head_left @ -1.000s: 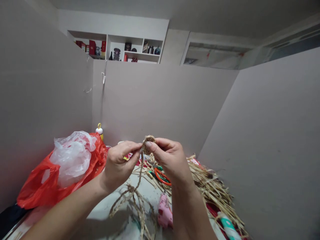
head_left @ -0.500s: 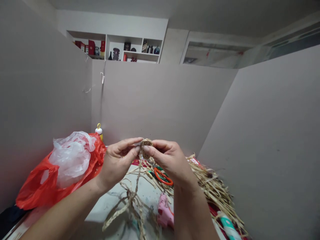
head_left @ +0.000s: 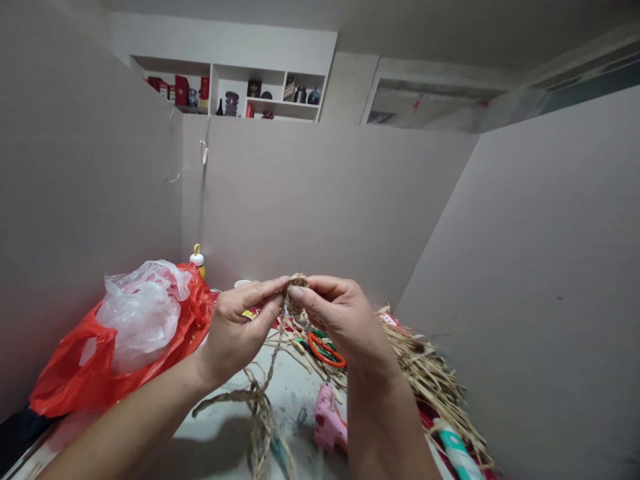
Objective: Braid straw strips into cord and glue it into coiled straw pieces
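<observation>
Between both hands, above the table, is a small coil of braided straw cord [head_left: 296,301]. My left hand [head_left: 240,317] pinches its left side with thumb and fingertips. My right hand [head_left: 340,310] grips the right side, the thumb pressed on the coil's face. From the coil a long braided tail [head_left: 274,363] hangs down, knotted or bunched partway, with loose ends below. Part of the coil is hidden by my fingers. Under my right wrist lies a pink glue gun [head_left: 328,420], and beyond it are orange-handled scissors [head_left: 326,351].
A heap of dry straw [head_left: 430,373] lies on the right beside a green-and-white roll [head_left: 457,450]. Red and clear plastic bags [head_left: 143,320] fill the left. A yellow-and-white bottle [head_left: 197,260] stands behind them. Grey partitions [head_left: 320,193] enclose the white table [head_left: 210,433].
The hanging braided tail has swung, and one loose end now points left. Both hands keep their grip on the coil, with the fingers shifted slightly.
</observation>
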`<state>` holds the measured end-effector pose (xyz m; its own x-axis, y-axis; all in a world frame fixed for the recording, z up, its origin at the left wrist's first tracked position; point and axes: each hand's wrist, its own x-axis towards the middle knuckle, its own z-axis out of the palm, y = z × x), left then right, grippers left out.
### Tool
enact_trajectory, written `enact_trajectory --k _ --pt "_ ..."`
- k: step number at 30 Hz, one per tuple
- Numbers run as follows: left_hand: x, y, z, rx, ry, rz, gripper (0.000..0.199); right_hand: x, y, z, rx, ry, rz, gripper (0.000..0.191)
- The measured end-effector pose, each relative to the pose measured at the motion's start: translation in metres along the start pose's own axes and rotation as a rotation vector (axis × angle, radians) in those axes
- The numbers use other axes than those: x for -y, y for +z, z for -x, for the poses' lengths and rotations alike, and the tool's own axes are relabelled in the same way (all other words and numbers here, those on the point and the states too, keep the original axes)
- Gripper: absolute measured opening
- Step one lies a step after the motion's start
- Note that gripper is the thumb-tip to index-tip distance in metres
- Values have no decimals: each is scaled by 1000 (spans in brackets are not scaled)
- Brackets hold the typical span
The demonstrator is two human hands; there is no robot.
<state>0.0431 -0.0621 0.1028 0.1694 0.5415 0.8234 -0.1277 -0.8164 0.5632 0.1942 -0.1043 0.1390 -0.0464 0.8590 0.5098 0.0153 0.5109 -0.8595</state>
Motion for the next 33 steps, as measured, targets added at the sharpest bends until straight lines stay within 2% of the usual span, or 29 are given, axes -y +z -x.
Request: enact_trajectory --k 3,7,15,22,27,33 --pt "-1 3 1 2 -92 91 26 -1 2 0 -82 -24 9 19" --pt "-4 7 2 -22 -193 206 25 -1 5 0 -130 -48 26 20" --pt "-5 11 3 -97 -202 214 17 -2 7 1 -174 -69 25 24" --pt "-12 17 4 -98 -268 369 17 -5 13 0 -272 -109 55 26" --pt "-13 18 2 -161 -358 461 13 -10 20 -2 -278 -129 29 24" --pt "-6 12 -4 -121 -512 593 13 -11 23 -4 -260 -120 -7 23"
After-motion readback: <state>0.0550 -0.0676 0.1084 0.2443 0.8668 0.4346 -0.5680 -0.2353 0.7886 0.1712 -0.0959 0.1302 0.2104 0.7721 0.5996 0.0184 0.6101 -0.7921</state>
